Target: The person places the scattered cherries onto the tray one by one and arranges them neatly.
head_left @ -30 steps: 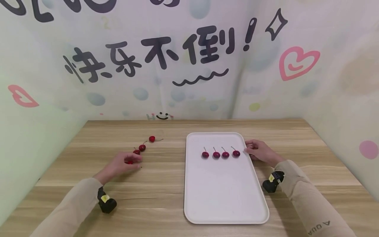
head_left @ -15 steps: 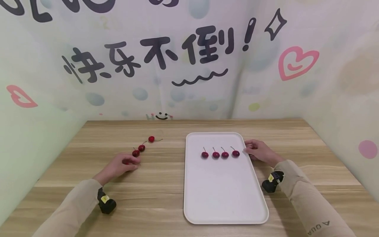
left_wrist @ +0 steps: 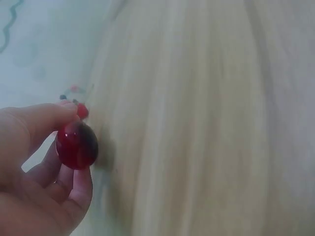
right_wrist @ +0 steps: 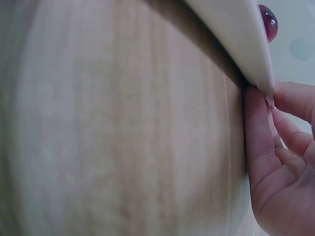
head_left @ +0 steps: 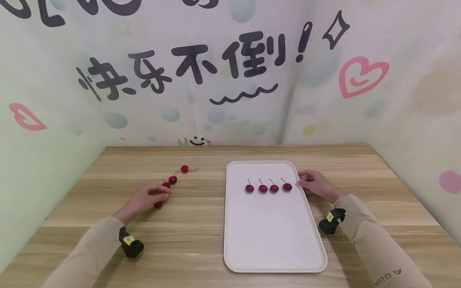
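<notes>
My left hand (head_left: 144, 200) pinches a dark red cherry (left_wrist: 76, 146) between thumb and fingers; in the head view the cherry shows just below the fingers. Its stem is hidden by the hand. Just beyond that hand lie a partly covered cherry (head_left: 166, 185), another cherry (head_left: 173, 179) and a third cherry (head_left: 185, 169) with its stem pointing right. On the right, my right hand (head_left: 318, 185) grips the side rim of a white tray (head_left: 273, 236), thumb above and fingers beneath, as the right wrist view shows. Several cherries (head_left: 263, 188) sit in a row on the tray, stems away from me.
The wood-grain table (head_left: 194, 240) meets a printed cloth wall (head_left: 201, 116) at the back and pale walls at both sides. Between the left hand and the tray runs a wide strip of tabletop. Each wrist carries a small black camera (head_left: 132, 247).
The left hand first reaches over the nearest cherry, then closes on it and rises slightly, so the cherry now shows below the fingers. The right hand and tray stay still.
</notes>
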